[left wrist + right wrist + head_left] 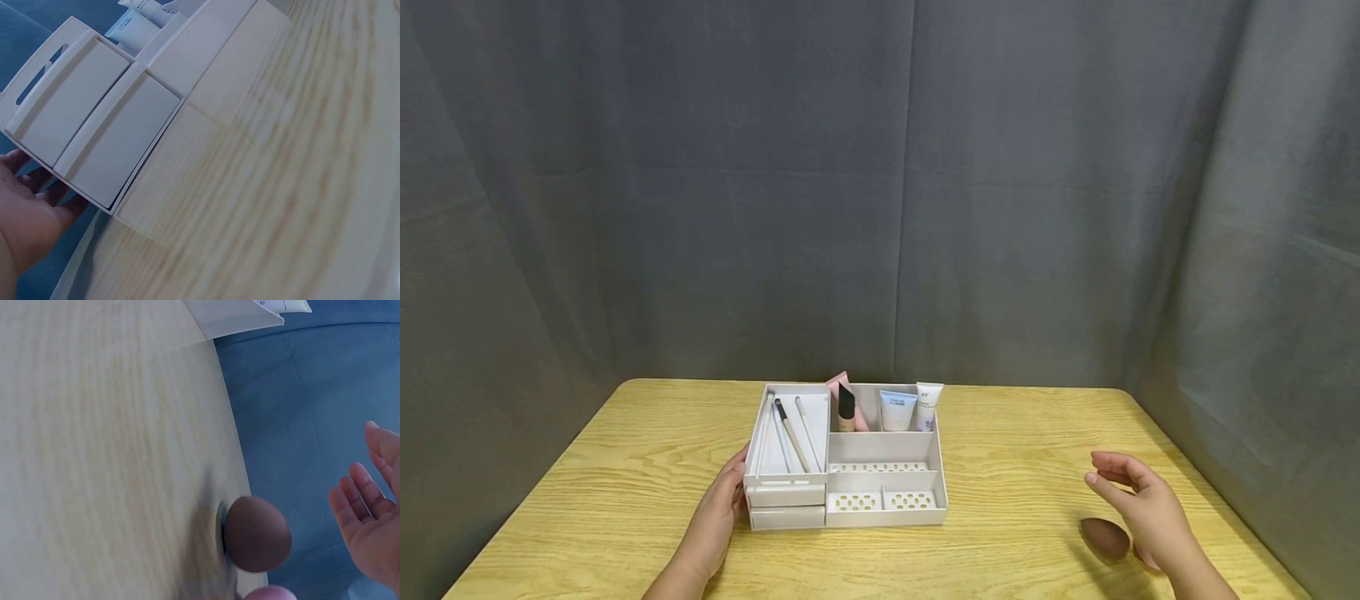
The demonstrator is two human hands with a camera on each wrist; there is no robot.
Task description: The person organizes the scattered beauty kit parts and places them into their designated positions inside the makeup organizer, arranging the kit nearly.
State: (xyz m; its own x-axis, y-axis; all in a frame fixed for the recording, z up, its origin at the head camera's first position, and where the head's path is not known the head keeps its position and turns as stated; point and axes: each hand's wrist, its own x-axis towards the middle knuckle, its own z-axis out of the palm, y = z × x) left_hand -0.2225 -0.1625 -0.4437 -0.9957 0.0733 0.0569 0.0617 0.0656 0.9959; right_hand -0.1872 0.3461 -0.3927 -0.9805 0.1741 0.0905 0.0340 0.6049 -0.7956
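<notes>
A white desktop organizer (886, 518) with two small drawers stands on the table, left of the middle. My left hand (715, 510) rests against its left side; in the left wrist view the fingers (44, 187) lie along that wall beside the drawers. Over the right part of the table my right hand (1150, 508) is raised with nothing in it, fingers loosely bent and thumb apart. Below it lies a brown egg-shaped makeup sponge (1103, 540). Next to that sponge is a pink rounded thing (270, 594), mostly hidden by the hand in the head view.
Several thin makeup brushes (793, 435) lie in the organizer's top left tray. Its back compartments hold a pink tube (838, 382), a black-capped foundation bottle (846, 404), a light blue tube (897, 410) and a white tube (928, 404). Grey curtains (880, 208) surround the wooden table (1015, 467).
</notes>
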